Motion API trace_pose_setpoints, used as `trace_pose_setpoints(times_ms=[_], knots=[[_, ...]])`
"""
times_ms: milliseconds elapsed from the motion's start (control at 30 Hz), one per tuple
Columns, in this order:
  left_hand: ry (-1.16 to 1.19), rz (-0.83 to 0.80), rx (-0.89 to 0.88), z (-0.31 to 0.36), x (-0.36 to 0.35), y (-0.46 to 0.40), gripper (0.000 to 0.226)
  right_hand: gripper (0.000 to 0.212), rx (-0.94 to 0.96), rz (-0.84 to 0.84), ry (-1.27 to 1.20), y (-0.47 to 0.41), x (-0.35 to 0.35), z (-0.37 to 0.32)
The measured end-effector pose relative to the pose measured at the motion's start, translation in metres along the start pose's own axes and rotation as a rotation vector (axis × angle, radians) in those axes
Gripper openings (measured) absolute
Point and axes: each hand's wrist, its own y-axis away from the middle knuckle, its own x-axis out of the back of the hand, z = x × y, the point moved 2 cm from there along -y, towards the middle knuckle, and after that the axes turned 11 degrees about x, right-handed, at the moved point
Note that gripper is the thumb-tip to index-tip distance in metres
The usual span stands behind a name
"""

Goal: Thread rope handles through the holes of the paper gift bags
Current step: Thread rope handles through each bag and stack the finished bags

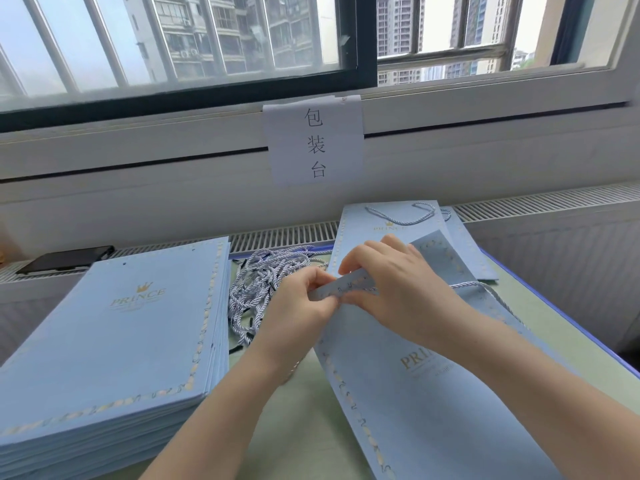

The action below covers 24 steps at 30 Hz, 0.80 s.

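1. Nearest, flat on the pale green table top point(301, 427): a light blue "PRINCE" paper gift bag point(426, 403), lying at a slant, its top edge lifted between both hands.
2. Left hand point(304, 299): fingers curled, thumb and forefinger pinching the bag's folded top strip at its left end.
3. Right hand point(398, 282): fingers bent over the same strip from above, thumb beneath, pinching it; forearm lying across the bag's printed face and hiding part of the lettering.
4. Blue-and-white twisted rope handle point(467, 285): emerging just right of the right hand, running along the bag's top toward the right edge; whether its end is held, cannot tell.
5. Left of the hands: a tall stack of flat gift bags point(114, 341) without handles, two punched holes showing near its far edge, crowding the left side of the table.
6. Between stack and hands: a loose heap of rope handles point(252, 292) with dark tips, partly hidden behind the left hand.
7. Beyond the hands: finished gift bags point(388, 223) with a rope loop on top, overlapping one another.
8. Bare table strip along the right, ending at a blue edge.
9. Far left: a dark phone point(65, 259) on the radiator grille.
10. Farthest: a paper sign point(313, 140) reading 包装台 taped below the barred window point(173, 39).
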Motion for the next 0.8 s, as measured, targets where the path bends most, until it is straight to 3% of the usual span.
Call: trace_pose_setpoints(times_ms=[167, 333, 433, 500, 633, 800], knots=[[0.103, -0.06, 0.018, 0.003, 0.004, 0.001, 0.025, 0.027, -0.004, 0.025, -0.039, -0.001, 0.003, 0.006], [0.014, -0.105, 0.023, -0.003, 0.004, -0.004, 0.025, 0.032, -0.006, -0.016, -0.114, 0.0, 0.001, 0.013], [-0.081, -0.091, 0.031, -0.007, 0.001, -0.005, 0.041, 0.034, -0.031, -0.03, -0.168, 0.001, 0.003, 0.016], [-0.067, -0.056, 0.045, -0.008, -0.001, -0.006, 0.033, 0.029, -0.077, -0.109, -0.185, 0.003, 0.005, 0.02], [-0.184, 0.06, 0.057, -0.013, -0.001, -0.007, 0.024, 0.009, -0.169, -0.446, -0.107, 0.01, 0.009, 0.025], [-0.481, 0.096, 0.158, -0.027, -0.008, -0.006, 0.02, 0.007, -0.26, -0.537, -0.099, 0.013, 0.008, 0.021]])
